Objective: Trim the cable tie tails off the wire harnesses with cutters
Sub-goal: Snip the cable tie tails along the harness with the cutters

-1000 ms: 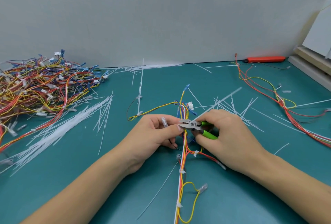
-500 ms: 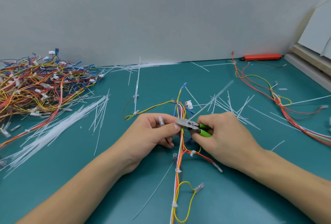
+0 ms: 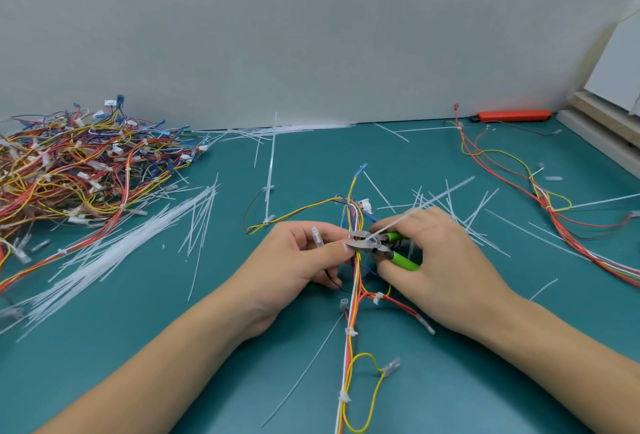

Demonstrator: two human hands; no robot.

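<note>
A wire harness [image 3: 350, 336] of yellow, red, white and blue wires runs from the bottom edge up the middle of the teal table [image 3: 450, 381], bound by white cable ties. My left hand [image 3: 298, 260] pinches the bundle just left of the cutters. My right hand [image 3: 436, 260] grips the green-handled cutters [image 3: 377, 246], whose metal jaws sit against the bundle. A white tie tail [image 3: 391, 224] slants up to the right from the jaws, over my right fingers.
A big heap of harnesses [image 3: 76, 170] fills the far left, with loose white ties [image 3: 114, 250] spread beside it. Cut tails [image 3: 460, 205] lie scattered behind my right hand. Another harness [image 3: 554, 211] lies at the right; an orange tool [image 3: 512, 115] rests by the wall.
Both hands and the harness stay nearly in place. The tie tail that reached far up to the right now looks shorter, lying across my right fingers at the jaws.
</note>
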